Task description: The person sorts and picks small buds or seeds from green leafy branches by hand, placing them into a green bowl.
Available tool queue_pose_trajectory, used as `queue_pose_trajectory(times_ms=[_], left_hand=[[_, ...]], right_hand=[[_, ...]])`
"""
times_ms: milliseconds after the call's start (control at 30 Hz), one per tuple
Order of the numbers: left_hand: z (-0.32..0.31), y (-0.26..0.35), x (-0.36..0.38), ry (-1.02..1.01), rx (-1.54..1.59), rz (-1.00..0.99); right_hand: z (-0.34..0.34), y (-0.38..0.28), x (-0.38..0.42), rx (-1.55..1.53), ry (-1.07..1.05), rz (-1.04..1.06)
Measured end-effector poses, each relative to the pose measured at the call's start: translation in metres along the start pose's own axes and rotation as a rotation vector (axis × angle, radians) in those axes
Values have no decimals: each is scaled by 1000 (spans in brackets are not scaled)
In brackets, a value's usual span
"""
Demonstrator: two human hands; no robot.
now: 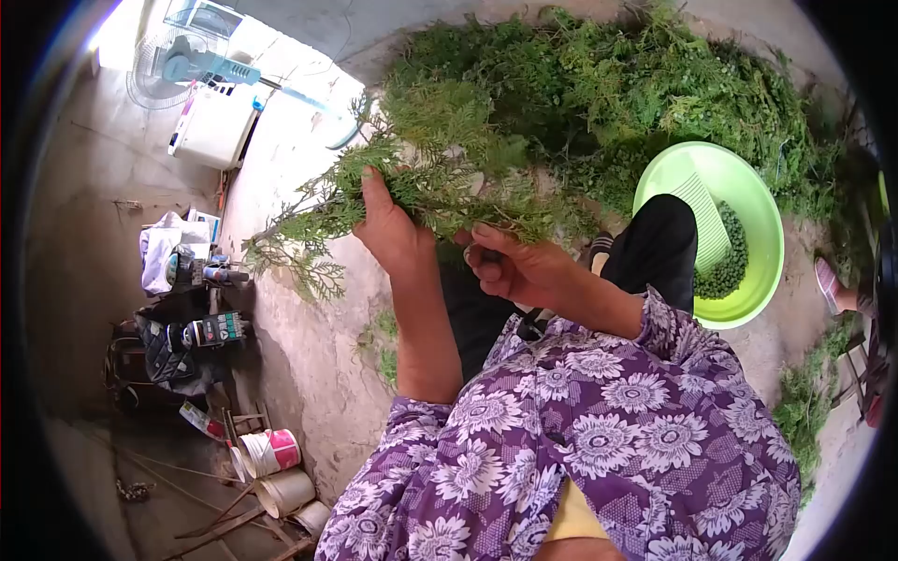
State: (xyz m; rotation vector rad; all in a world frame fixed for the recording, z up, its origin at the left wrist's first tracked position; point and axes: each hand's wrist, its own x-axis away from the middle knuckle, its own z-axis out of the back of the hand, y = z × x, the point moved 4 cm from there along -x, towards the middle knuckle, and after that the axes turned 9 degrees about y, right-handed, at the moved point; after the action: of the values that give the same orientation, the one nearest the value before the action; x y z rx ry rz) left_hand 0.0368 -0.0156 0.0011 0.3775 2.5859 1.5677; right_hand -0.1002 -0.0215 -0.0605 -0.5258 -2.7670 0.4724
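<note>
A leafy green branch (313,220) is held up in front of me. My left hand (398,229) is wrapped round its stem, thumb pointing up. To its right, my right hand (519,266) has its fingers curled together at the lower edge of the foliage; what lies between the fingertips is too small to make out. A light green basin (769,262) stands to the right beside my knee, with small round green pieces (731,257) and a ridged green board (700,220) inside.
A large heap of cut branches (599,93) lies beyond my hands. At the left are a fan (178,61), several buckets (283,491) and stacked items along the wall. Another person's foot (831,283) shows at the right edge.
</note>
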Motion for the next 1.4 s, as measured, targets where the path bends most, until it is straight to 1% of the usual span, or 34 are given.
queue_pose_trajectory(times_ms=[67,100,167,300,367,400,467,500,567,700,767,800,867,900,967,1000,1033,1100,1133,1167,1233,1267,1400], left_hand=[[-2,1,4,-26,1,-7],[-4,2,6,-28,-4,-9],[-4,2,12,37,-44,-23],[-5,-1,11,35,-18,-13],[-6,0,14,102,-99,-90],[-7,0,17,102,-98,-90],[-9,1,24,130,-106,-36],[-7,0,23,127,-107,-37],[-5,-7,18,44,-116,8],[-7,-6,21,99,-150,-32],[-12,-9,17,-139,-69,-86],[-10,-12,14,-139,-70,-86],[-8,-16,9,-159,-106,-157],[-14,-7,13,-159,-106,-157],[-12,13,20,257,-300,22],[-4,10,-5,217,-233,-30],[-4,15,-12,169,-139,-80],[-1,22,-19,151,-89,-114],[0,25,-20,153,-90,-116],[2,28,-21,177,-92,-118],[6,31,-22,203,-96,-120],[6,30,-24,184,-81,-117],[6,25,-25,164,-63,-115]], right_hand=[[-4,4,0,-181,-90,-93],[-4,6,-1,-187,-92,-94],[-3,8,-1,-264,-124,-106],[2,9,-2,-261,-163,-122],[4,14,-4,-143,-236,-172],[4,13,-2,-142,-236,-171],[5,9,1,-11,-149,-74],[3,8,2,-13,-150,-72],[2,4,7,77,-94,33],[-1,-1,15,168,-35,104],[1,-2,16,211,-60,74],[1,-2,17,211,-60,74],[0,-4,20,239,-83,89],[0,-3,24,239,-83,90],[-7,-8,40,714,-184,337],[-10,-8,45,660,-285,159],[-7,-9,46,657,-283,163],[3,-6,43,435,-248,56],[12,-6,37,307,-232,110],[18,-8,34,308,-235,108],[34,-15,26,249,-122,109],[41,-16,23,236,-40,63],[45,-20,18,167,-26,48]])
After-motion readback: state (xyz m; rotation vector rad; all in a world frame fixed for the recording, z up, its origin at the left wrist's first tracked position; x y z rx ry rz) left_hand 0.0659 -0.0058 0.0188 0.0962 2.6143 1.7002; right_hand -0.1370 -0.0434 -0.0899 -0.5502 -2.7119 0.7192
